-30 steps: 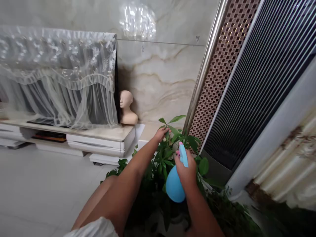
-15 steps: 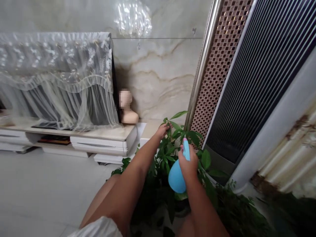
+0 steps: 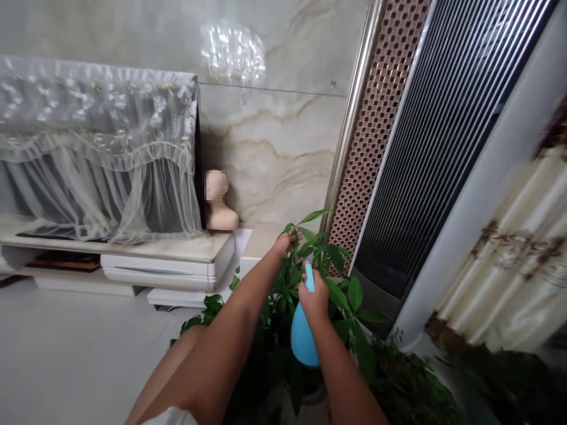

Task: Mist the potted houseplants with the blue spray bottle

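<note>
Your right hand (image 3: 316, 298) is wrapped around the neck of a blue spray bottle (image 3: 302, 341), its fingers closed on it and the pink nozzle tip showing above them. The bottle sits in front of the leafy potted plant (image 3: 335, 256), its rounded base hanging low before the darker foliage. Your left hand (image 3: 286, 243) reaches up to the plant's topmost leaves, fingers partly curled among them; you cannot tell from here whether they pinch a stem or only touch it.

Beyond your left arm, a mannequin head (image 3: 222, 217) stands at the right end of a low white cabinet (image 3: 162, 271), beside a screen draped with a lace cover (image 3: 101, 147). To the right of the plant rises a dark ribbed panel (image 3: 425, 153), with a cream curtain (image 3: 500, 265) farther right.
</note>
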Action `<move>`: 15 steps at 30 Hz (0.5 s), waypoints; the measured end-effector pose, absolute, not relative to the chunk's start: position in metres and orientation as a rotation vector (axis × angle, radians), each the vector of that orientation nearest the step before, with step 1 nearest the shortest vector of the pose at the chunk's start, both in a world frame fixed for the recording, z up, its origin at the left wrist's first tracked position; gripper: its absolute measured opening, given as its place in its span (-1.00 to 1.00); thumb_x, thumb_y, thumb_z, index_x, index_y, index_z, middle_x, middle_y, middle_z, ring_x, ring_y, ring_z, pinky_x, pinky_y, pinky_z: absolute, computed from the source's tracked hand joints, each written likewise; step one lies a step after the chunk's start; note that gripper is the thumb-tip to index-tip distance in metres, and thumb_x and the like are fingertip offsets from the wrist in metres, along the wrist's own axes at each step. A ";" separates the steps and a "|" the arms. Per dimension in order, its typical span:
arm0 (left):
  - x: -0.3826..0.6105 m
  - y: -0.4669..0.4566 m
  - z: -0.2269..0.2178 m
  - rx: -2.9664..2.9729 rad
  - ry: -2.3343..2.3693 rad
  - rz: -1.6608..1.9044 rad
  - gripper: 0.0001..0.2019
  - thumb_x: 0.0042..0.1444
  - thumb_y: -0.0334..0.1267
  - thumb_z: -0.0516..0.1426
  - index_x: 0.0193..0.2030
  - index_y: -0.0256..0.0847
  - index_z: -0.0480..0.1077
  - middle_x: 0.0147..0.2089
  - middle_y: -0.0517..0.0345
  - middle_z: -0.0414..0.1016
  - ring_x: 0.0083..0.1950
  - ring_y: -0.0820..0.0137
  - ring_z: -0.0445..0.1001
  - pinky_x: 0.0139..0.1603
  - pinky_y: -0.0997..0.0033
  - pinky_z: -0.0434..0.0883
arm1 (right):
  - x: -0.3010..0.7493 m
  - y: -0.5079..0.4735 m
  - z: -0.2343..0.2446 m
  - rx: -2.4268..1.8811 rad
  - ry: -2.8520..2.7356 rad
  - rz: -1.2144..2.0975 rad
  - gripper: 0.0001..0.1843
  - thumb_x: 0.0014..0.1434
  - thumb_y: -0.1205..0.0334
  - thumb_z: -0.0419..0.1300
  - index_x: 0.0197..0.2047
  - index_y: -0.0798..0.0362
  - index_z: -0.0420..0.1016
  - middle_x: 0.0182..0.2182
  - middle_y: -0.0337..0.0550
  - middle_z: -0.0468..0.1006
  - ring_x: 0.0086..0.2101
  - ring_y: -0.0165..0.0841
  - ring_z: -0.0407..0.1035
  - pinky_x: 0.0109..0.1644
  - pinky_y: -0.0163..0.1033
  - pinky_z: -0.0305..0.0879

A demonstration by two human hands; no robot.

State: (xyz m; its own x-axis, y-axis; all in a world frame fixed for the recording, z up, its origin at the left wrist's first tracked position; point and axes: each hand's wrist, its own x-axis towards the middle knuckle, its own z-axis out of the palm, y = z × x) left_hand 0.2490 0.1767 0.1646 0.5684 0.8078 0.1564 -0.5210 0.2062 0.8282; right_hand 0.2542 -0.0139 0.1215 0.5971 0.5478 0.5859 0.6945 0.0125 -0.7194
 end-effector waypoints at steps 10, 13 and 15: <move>0.241 0.177 0.163 0.992 0.366 0.947 -0.84 0.03 -0.50 0.12 -0.21 -0.30 0.37 -0.13 0.00 0.50 -0.07 0.34 0.50 0.00 0.30 0.40 | 0.285 -0.018 0.124 -1.592 -0.871 -0.191 -0.63 -0.15 0.24 0.00 -0.26 0.08 0.48 -0.44 -0.07 0.53 -0.38 -0.17 0.41 -0.25 -0.14 0.28; 0.242 0.174 0.165 1.008 0.366 0.941 -0.82 0.04 -0.49 0.12 -0.18 -0.31 0.36 -0.10 0.01 0.49 -0.07 0.36 0.49 0.01 0.28 0.40 | 0.288 -0.016 0.124 -1.578 -0.808 -0.175 -0.70 -0.17 0.24 0.02 -0.35 0.06 0.49 -0.49 -0.07 0.52 -0.42 -0.16 0.40 -0.28 -0.13 0.28; 0.243 0.172 0.166 1.021 0.368 0.935 -0.83 0.07 -0.47 0.11 -0.16 -0.31 0.35 -0.10 0.02 0.48 -0.09 0.38 0.49 0.00 0.28 0.40 | 0.286 -0.015 0.125 -1.561 -0.782 -0.159 -0.69 -0.15 0.23 0.01 -0.35 0.08 0.49 -0.49 -0.06 0.52 -0.42 -0.16 0.40 -0.29 -0.12 0.30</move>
State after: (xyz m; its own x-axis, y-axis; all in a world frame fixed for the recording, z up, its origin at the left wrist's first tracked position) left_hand 0.2430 0.1718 0.1659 0.5759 0.8043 0.1464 -0.4881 0.1946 0.8508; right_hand 0.2859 -0.0146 0.1254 0.7551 0.3801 0.5342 0.5585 0.0541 -0.8278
